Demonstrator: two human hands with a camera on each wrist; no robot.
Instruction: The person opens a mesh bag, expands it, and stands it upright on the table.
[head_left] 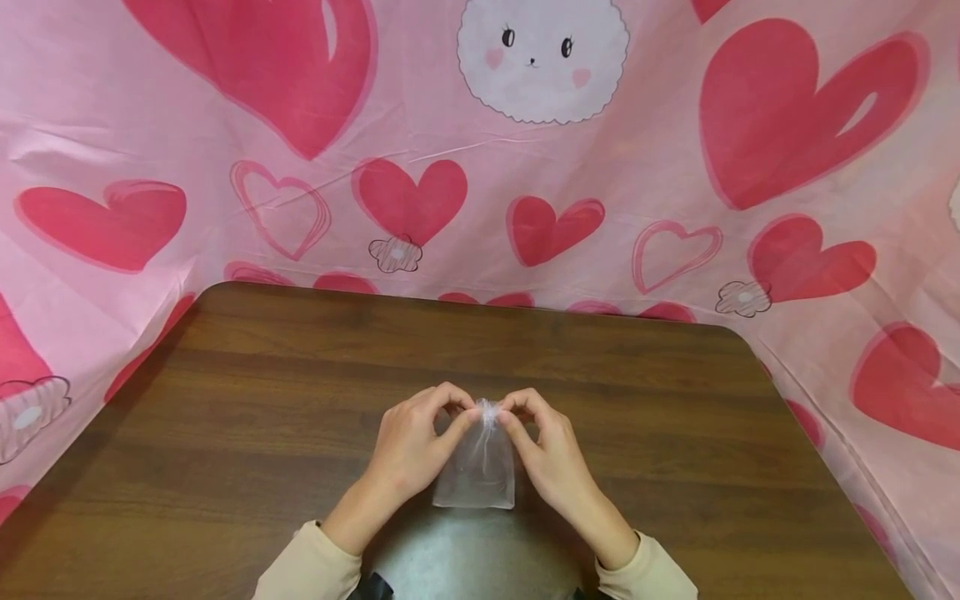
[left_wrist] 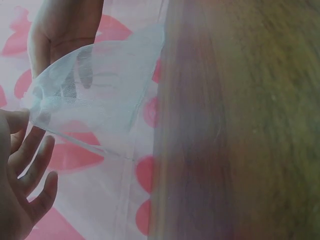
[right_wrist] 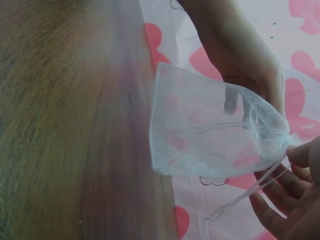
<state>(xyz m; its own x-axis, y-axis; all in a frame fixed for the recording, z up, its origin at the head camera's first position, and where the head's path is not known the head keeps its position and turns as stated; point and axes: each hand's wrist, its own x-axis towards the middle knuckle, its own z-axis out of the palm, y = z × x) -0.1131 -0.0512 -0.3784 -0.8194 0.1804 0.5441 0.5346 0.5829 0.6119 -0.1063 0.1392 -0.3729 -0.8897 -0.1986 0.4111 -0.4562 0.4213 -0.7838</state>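
Note:
A small sheer white drawstring pouch (head_left: 476, 479) hangs between both hands, its neck gathered into tight folds at the top. My left hand (head_left: 412, 437) pinches the gathered neck from the left with thumb and forefinger. From the other side my right hand (head_left: 551, 450) pinches the same neck, fingertips close to the left ones. In the right wrist view the pouch (right_wrist: 205, 125) looks see-through, with the far hand's fingers showing through the mesh. A thin white drawstring (right_wrist: 235, 201) trails from its neck and ends in a small loop.
The brown wood-grain table (head_left: 262, 400) spreads under the hands, with a pale sheen near its front edge. A pink cloth (head_left: 480, 142) printed with red hearts and a white fluffy face hangs behind and along the sides.

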